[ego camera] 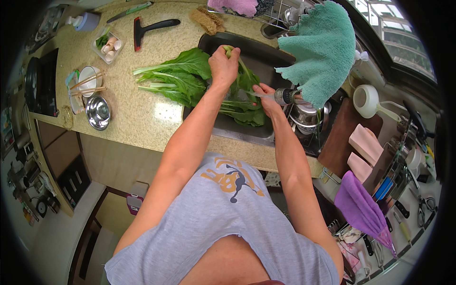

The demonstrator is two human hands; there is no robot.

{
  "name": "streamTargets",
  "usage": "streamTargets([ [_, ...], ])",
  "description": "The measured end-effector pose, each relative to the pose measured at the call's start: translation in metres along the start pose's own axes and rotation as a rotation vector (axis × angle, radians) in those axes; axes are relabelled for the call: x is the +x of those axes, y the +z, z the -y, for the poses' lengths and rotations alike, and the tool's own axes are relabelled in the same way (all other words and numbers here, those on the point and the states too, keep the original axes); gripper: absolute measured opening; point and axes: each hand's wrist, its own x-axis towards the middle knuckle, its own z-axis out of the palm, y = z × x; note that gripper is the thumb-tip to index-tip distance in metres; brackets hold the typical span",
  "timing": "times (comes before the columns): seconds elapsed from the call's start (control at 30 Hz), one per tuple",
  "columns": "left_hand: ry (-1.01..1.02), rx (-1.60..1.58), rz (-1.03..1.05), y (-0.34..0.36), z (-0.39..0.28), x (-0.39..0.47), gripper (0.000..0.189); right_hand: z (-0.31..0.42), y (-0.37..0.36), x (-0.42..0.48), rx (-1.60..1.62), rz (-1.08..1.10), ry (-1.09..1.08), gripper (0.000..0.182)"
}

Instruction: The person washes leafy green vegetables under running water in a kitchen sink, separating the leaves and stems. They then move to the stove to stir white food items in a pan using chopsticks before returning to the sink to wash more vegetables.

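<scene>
Over the sink, my left hand grips the pale stem of a leafy green vegetable, whose leaf hangs down to the right. My right hand is at the lower part of that leaf, thumb and fingers against it, beside the faucet spout. A stream of water runs from the spout across the leaf. Below, more green leaves lie in the sink. Several washed-looking leaves rest on the counter at the left rim, stems pointing left.
On the speckled counter are a black squeegee, a knife, a tub of eggshells, a white bowl with chopsticks, a steel bowl and a loofah. A teal towel hangs over the faucet. Stacked pots stand right.
</scene>
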Motion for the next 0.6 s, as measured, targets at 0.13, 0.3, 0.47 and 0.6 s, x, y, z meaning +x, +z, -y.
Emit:
streamTargets([
  [0.13,-0.012,0.036,-0.046,-0.009,0.015,0.005,0.027,0.008,0.005,-0.017,0.081,-0.034,-0.037,0.055],
  [0.3,-0.051,0.043,-0.065,-0.014,0.031,0.001,0.029,-0.022,0.006,0.010,-0.608,-0.179,-0.418,0.032],
  [0.47,-0.105,-0.055,-0.021,-0.019,0.033,0.000,0.030,0.068,0.088,-0.038,-1.064,-0.347,-0.735,0.031],
  [0.6,-0.195,-0.136,0.050,-0.013,0.011,-0.006,0.037,0.101,0.113,-0.050,-0.975,-0.111,-0.597,0.030],
])
